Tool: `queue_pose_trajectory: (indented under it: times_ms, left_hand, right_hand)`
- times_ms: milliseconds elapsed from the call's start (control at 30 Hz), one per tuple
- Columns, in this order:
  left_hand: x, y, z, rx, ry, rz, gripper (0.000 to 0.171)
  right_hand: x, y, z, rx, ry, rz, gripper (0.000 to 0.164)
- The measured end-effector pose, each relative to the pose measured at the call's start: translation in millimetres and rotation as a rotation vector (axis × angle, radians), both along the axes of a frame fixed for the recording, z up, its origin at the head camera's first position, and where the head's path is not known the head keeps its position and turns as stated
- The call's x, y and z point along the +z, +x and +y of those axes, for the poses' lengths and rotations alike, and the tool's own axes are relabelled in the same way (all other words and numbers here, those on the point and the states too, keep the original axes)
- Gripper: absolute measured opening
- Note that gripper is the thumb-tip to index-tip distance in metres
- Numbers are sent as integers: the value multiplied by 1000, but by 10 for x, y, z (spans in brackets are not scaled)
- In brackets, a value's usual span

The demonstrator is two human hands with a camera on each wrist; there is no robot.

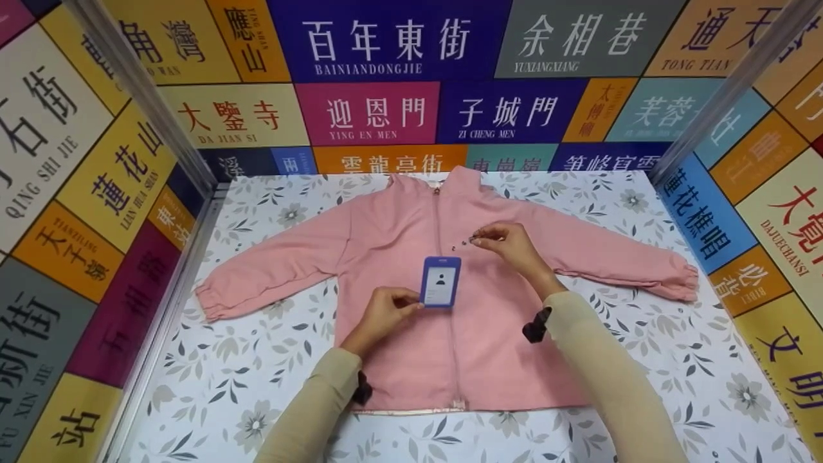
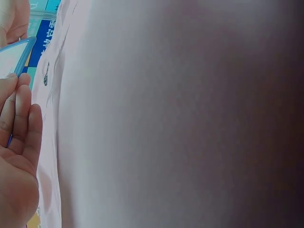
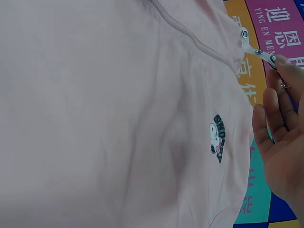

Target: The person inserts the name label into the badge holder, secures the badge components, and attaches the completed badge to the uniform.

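A blue-framed badge holder [image 1: 441, 283] with a white card stands upright above a pink zip-up jacket [image 1: 398, 360]. My left hand [image 1: 389, 313] pinches its lower left corner between thumb and fingers; in the left wrist view the holder [image 2: 26, 52] appears edge-on. Up and to the right, my right hand [image 1: 514, 247] pinches one end of a clear badge strap [image 3: 259, 51] with metal snaps. The strap's free end hangs out apart from the badge holder. Part of the strap's metal end is hidden by the right fingers.
Under the jacket lies a floral-patterned tabletop [image 1: 257, 386]. The jacket's sleeves spread to both sides, and a small printed figure [image 3: 216, 137] shows on its chest. Colourful sign-covered walls [image 1: 386, 51] enclose the back and both sides.
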State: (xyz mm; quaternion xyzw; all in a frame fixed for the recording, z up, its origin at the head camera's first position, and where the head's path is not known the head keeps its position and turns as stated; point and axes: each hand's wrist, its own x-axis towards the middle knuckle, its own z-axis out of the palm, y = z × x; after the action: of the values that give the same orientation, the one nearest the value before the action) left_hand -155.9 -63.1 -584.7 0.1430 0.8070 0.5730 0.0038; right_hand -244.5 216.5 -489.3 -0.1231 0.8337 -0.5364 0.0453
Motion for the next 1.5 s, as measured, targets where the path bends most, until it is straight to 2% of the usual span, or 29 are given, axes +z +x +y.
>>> queue_pose_trajectory:
  times_ms: [267, 400, 533, 800, 1033, 1200, 1433, 1500]
  left_hand:
    - [4, -19, -1, -10, -18, -1, 11]
    - [7, -18, 11, -8, -23, 0, 10]
    - [5, -18, 18, -8, -5, -15, 10]
    - [0, -33, 16, -19, -18, -11, 12]
    - [-1, -38, 19, -28, -41, 15, 12]
    - [-9, -39, 11, -27, -38, 6, 12]
    - [-13, -50, -8, -23, -32, 3, 12]
    - [-2, -53, -8, -23, -36, 0, 11]
  right_hand:
    - [-108, -216, -35, 5, -65, -57, 23]
    - [-91, -294, -71, 23, -15, -33, 24]
    - [-25, -322, -114, 78, 38, 4, 25]
    - [105, -320, -169, 184, 109, 42, 23]
    - [156, -322, -203, 258, 116, 19, 20]
    - [187, -312, -222, 285, 109, 2, 18]
    - [474, -137, -315, 291, 101, -28, 21]
    - [486, -126, -321, 294, 83, -28, 23]
